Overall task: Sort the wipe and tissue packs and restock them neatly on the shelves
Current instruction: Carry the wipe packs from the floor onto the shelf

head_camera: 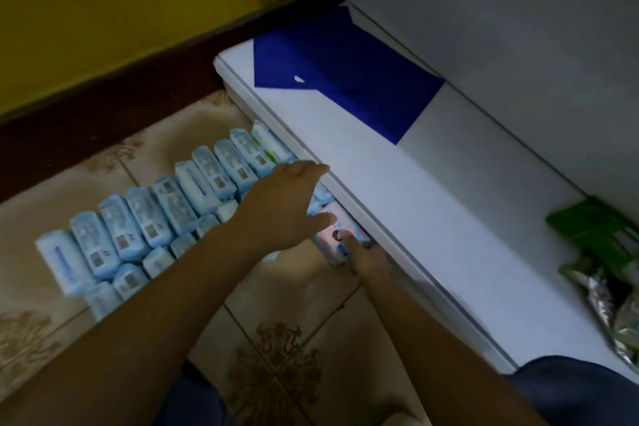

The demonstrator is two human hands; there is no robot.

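Pale-blue packs (155, 218) lined up on the floor (294, 304), one pink pack (340, 235) in hand.
They stand on edge in two rows against the white shelf (397, 183), seemingly grouped by kind for restocking. The left hand (287, 204) stretches over them, fingers straight, holding nothing; the right hand (366, 259) grasps the pink pack low at the shelf's front edge.

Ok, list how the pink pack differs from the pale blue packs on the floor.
Colour: the pink pack is pink and white; the pale blue packs are blue. Number: the pink pack is single; the pale blue packs form two rows. Handling: the right hand holds the pink pack; the pale blue packs lie ungripped. Both are soft wrapped packs.
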